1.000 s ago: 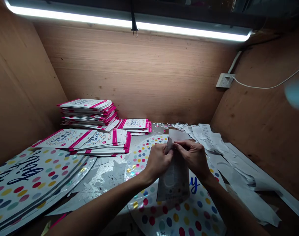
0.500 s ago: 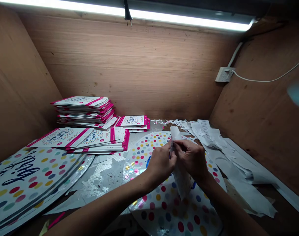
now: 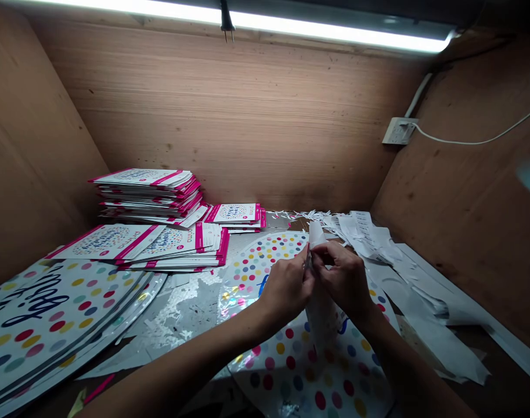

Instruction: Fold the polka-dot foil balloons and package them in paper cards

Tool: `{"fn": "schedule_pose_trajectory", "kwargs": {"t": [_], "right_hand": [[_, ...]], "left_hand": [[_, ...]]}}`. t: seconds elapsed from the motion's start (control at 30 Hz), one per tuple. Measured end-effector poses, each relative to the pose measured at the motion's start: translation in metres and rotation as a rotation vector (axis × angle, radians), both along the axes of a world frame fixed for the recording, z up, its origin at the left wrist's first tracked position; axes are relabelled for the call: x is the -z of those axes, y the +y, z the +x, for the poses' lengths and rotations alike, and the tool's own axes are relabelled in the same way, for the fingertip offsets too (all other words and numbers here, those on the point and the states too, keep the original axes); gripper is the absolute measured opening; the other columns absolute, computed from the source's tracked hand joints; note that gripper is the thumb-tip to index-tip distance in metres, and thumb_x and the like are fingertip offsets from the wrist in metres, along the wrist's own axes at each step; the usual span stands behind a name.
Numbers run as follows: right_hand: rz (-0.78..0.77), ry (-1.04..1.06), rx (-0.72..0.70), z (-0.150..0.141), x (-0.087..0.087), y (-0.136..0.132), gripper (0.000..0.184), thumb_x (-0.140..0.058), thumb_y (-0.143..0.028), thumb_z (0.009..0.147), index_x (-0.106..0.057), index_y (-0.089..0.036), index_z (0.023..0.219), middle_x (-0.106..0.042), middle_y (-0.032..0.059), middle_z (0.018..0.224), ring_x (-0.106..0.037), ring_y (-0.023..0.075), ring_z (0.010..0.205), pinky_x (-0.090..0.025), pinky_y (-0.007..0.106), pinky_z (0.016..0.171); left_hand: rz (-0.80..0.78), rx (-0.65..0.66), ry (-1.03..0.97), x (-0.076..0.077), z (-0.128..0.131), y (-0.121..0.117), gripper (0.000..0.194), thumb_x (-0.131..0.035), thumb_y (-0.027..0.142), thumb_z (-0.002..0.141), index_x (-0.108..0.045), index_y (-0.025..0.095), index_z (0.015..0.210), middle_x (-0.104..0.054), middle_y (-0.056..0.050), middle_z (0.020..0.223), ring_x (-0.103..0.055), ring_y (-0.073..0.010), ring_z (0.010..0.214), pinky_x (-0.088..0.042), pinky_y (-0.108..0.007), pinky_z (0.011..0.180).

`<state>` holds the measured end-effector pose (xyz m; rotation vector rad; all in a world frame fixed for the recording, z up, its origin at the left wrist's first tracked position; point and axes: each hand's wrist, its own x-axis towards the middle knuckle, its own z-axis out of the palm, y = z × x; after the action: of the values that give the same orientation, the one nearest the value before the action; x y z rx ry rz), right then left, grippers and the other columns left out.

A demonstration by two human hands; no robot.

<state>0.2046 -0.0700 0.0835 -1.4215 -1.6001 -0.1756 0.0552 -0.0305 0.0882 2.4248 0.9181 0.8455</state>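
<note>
Pinched in both hands is a white paper strip (image 3: 319,325), held upright on its edge. My left hand (image 3: 288,284) is closed on its left side, fingers curled with the thumb pressed in. On the other side my right hand (image 3: 341,276) grips it between thumb and forefinger, close to the left fingers. The exact spot where the fingertips meet is partly hidden. Beneath both hands lies a round white balloon-like sheet (image 3: 291,348) printed with coloured dots and blue lettering, its film shiny. The strip's lower end hangs over this dotted sheet.
Pink-and-white packets stand in a tall stack (image 3: 147,197), with lower piles (image 3: 236,213) beside and in front. Large dotted sheets (image 3: 73,313) overlap at left. White paper strips (image 3: 425,296) heap at right. Wooden walls enclose the table; a socket (image 3: 399,130) and hanging plug (image 3: 227,23) are above.
Both hands have shifted slightly to the right with the paper strip, which now leans a little differently. Their grip stays the same, and the dotted sheet has not visibly moved.
</note>
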Motion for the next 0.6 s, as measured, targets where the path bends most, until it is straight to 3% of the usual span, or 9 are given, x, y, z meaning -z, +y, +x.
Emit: {"fn": "schedule_pose_trajectory", "kwargs": {"t": [0.1, 0.33, 0.6], "right_hand": [[0.008, 0.038, -0.001, 0.0022, 0.0016, 0.0009, 0.011, -0.059, -0.014, 0.086, -0.067, -0.02, 0.083, -0.068, 0.0012, 0.079, -0.063, 0.0172, 0.072, -0.047, 0.028, 0.07], [-0.04, 0.156, -0.058, 0.0043, 0.0045, -0.0003, 0.013, -0.059, -0.021, 0.092, -0.072, -0.022, 0.093, -0.073, 0.002, 0.086, -0.067, 0.0188, 0.077, -0.049, 0.029, 0.072], [0.013, 0.055, -0.026, 0.0002, 0.0024, 0.001, 0.01, -0.06, -0.017, 0.088, -0.069, -0.021, 0.087, -0.07, 0.0012, 0.08, -0.064, 0.0177, 0.072, -0.048, 0.029, 0.07]], "left_hand": [[-0.011, 0.031, -0.032, -0.0008, -0.0001, 0.0022, 0.029, -0.048, 0.011, 0.085, -0.065, 0.019, 0.107, -0.068, -0.001, 0.078, -0.056, -0.0145, 0.062, -0.037, -0.024, 0.06], [-0.023, 0.005, -0.032, 0.0012, 0.0012, 0.0056, 0.02, -0.05, 0.014, 0.085, -0.065, 0.019, 0.097, -0.062, 0.001, 0.069, -0.047, -0.0131, 0.055, -0.032, -0.025, 0.056], [-0.035, 0.053, -0.069, -0.0019, -0.0006, 0.001, 0.025, -0.048, 0.011, 0.084, -0.065, 0.019, 0.101, -0.065, 0.0, 0.076, -0.054, -0.0141, 0.062, -0.037, -0.024, 0.062]]}}
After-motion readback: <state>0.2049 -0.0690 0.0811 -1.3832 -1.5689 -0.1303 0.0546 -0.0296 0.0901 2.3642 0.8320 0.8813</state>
